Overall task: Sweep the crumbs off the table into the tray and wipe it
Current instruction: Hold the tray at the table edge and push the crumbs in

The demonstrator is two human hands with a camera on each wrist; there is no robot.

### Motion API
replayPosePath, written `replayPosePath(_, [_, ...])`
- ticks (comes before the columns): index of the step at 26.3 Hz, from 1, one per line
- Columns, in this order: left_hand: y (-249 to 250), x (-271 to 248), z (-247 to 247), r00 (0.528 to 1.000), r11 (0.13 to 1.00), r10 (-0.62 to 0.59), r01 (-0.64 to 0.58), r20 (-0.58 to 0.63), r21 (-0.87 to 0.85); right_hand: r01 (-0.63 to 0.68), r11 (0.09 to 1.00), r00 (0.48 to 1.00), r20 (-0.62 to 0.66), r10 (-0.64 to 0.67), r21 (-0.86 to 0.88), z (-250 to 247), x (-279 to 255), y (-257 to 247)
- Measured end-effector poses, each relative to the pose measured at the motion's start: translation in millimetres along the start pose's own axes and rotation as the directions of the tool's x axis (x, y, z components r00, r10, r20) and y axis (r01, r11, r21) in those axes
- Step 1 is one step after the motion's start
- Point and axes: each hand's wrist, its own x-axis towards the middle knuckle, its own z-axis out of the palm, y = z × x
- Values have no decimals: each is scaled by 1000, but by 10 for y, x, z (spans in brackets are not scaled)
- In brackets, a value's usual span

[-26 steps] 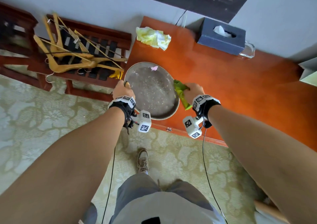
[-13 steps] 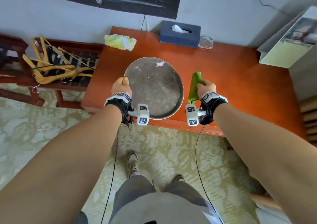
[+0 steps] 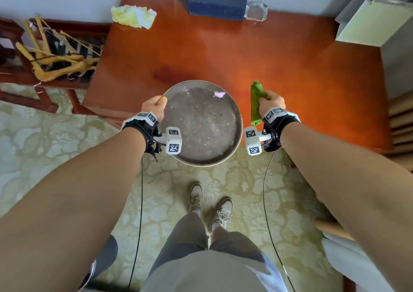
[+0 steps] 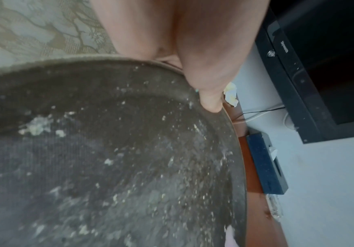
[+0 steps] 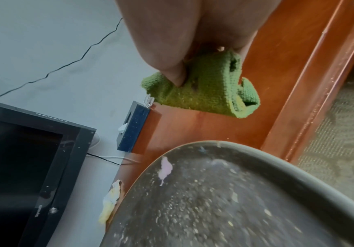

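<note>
overhead, left hand point(image 3: 154, 106) grips tray point(image 3: 239, 121), right hand point(image 3: 271, 102) grips cloth point(image 3: 255, 104)

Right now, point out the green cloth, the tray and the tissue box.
green cloth point(image 3: 254, 104): head view, middle of the rolled cloth, beside the right hand.
tray point(image 3: 239, 121): head view, right side of the rim.
tissue box point(image 3: 214, 7): head view, dark front face.
</note>
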Motion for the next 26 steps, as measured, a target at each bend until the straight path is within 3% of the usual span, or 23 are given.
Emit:
replayPosePath(8, [-304,195,417,955,990,-60,21,290,137,-44,989,999,3,45,-141,264,203,181])
replayPosePath(13, [-400,325,764,891,980,-75,-17,448,198,-22,981,1000,15,26,-190,396,368,191])
replayPosePath(18, [-532,402,1049,853,951,-44,-123,519,282,-62,963,996,39,75,-261,536,498,318])
replayPosePath(21, [-615,439,1133,849,953,-54,-114,526,282,-80,957,990,93,110,-278,640,572,338])
replayPosePath(26, [-712,483,1202,850,976,-86,-32,520,214,91,924,984,179,-25,-372,801,663,250])
